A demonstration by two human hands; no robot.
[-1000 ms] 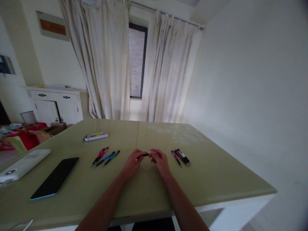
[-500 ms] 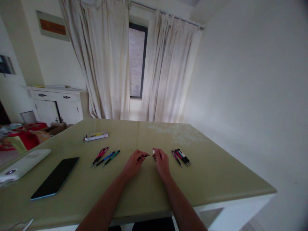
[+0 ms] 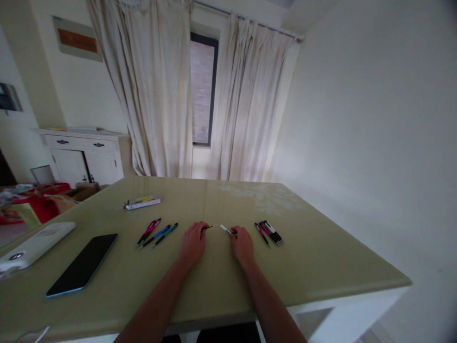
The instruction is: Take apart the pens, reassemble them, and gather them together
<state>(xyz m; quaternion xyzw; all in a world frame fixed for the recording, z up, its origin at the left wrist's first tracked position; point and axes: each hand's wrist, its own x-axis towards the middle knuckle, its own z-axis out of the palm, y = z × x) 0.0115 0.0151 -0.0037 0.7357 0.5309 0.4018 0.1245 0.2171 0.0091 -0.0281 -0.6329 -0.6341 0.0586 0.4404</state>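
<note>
My left hand (image 3: 193, 239) is closed near the middle of the table, its fingers pinching a thin dark pen part (image 3: 209, 227) whose slender tip points right. Facing it, my right hand (image 3: 243, 242) is closed on a white pen barrel (image 3: 225, 229) with a dark end near the fingers. A small gap separates the two pieces. To the left lie several pens: pink and black ones (image 3: 148, 232), a blue one (image 3: 156, 235) and a teal one (image 3: 165, 234). Right of my right hand are a purple pen (image 3: 262, 234) and a tight row of pens (image 3: 273, 233).
A long slim package (image 3: 143, 204) with something yellow on it lies farther back on the table (image 3: 214, 281). At the left are a dark tablet or phone (image 3: 83, 264) and a white device (image 3: 39, 243). A white cable (image 3: 42, 334) reaches the front left edge.
My hands have moved apart, the left one slightly leftward with the dark part. The white barrel has swung from upright to lying slanted toward the left in my right hand.
</note>
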